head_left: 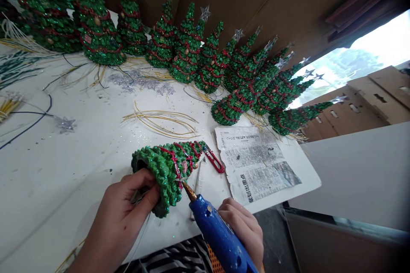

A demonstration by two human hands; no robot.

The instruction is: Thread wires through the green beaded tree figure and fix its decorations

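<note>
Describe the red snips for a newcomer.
On the white table, find the torn newspaper sheet near the front edge. The thread snips lie beside its left edge, just past the green tree in the left hand. They are the only red-handled tool.

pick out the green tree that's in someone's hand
The small tree held on its side in the left hand, beside the glue gun; the other trees sit in the row beyond.

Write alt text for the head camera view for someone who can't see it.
A person's left hand holds a glittery green cone-shaped Christmas tree trimmed in red while the right hand aims a blue hot glue gun at it. Rows of similar trees stand beyond on a white table, near newspaper and red-handled snips.
</note>
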